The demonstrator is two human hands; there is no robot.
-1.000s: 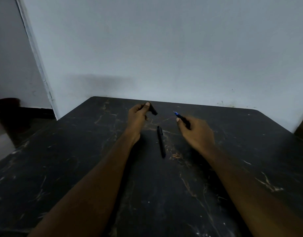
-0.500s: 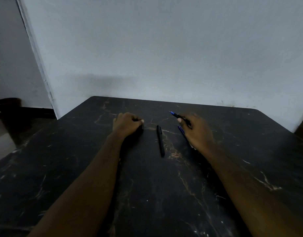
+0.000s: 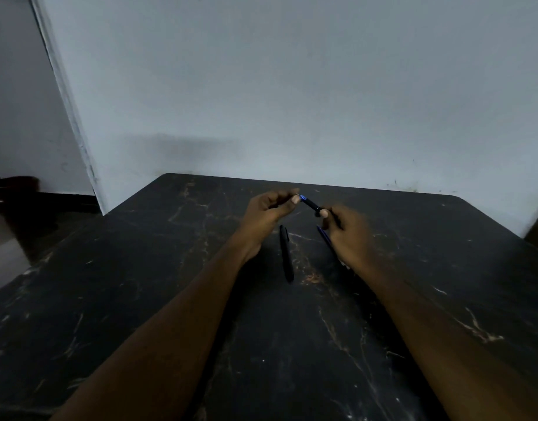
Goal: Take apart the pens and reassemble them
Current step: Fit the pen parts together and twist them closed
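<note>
We see both hands raised just above the far middle of the dark, marble-veined surface (image 3: 140, 299), working one short pen part (image 3: 309, 204) between them. Its long axis slants from far left to near right: the blue tip end points far left, toward the left hand (image 3: 266, 212), and the dark barrel end runs down into the right hand (image 3: 349, 229). The part looks black with a bright blue band near the tip (light is poor, so finer detail is lost).

Left grip: fingertips pinched closed at the blue tip end, thumb and forefinger meeting there. Right grip: closed on the barrel end, thumb on top, other fingers curled under.

A whole black pen (image 3: 286, 253) lies flat on the surface between the two wrists, well clear of both hands. Its long axis runs almost straight from far to near, leaning slightly right at the near end. It is matte black and slim; which end is the tip we cannot tell.

A thin blue refill (image 3: 323, 237) lies on the surface just beside the right hand, slanting from far left to near right, its near end hidden under the palm.

A pale wall (image 3: 292, 101) stands behind the surface's far edge.
</note>
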